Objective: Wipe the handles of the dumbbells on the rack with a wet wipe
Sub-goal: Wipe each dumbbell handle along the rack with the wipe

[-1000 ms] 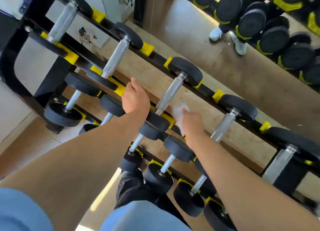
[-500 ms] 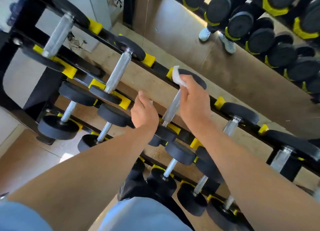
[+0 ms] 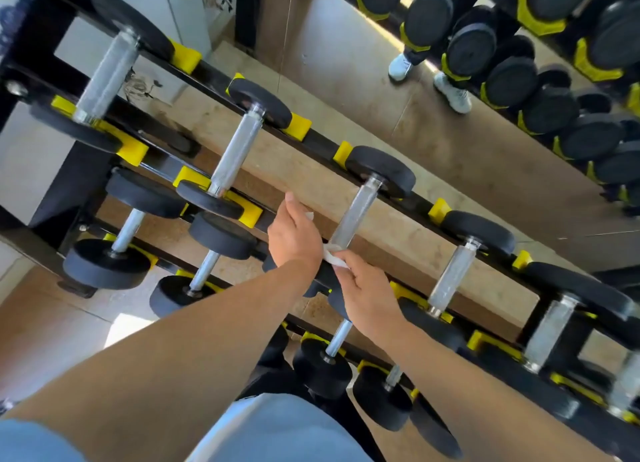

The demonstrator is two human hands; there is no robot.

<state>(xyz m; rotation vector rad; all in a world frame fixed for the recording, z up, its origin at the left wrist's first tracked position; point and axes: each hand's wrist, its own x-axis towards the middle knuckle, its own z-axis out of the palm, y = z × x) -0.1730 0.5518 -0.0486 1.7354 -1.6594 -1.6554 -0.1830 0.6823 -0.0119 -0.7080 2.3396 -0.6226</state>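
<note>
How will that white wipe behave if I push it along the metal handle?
The wet wipe looks limp and crumpled between both hands, so it will likely bunch rather than slide flat. The handle looks textured and may snag it.

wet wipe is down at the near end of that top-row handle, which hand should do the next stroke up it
Probably the right hand: its fingertips pinch the wet wipe against the near end of the handle. The left hand sits beside the handle, touching only the wipe's other edge.

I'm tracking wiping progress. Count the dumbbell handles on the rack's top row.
6, left to right: first handle, second handle, third handle, fourth handle, fifth handle, and sixth handle, cut off at the right edge. More may lie out of frame.
</note>
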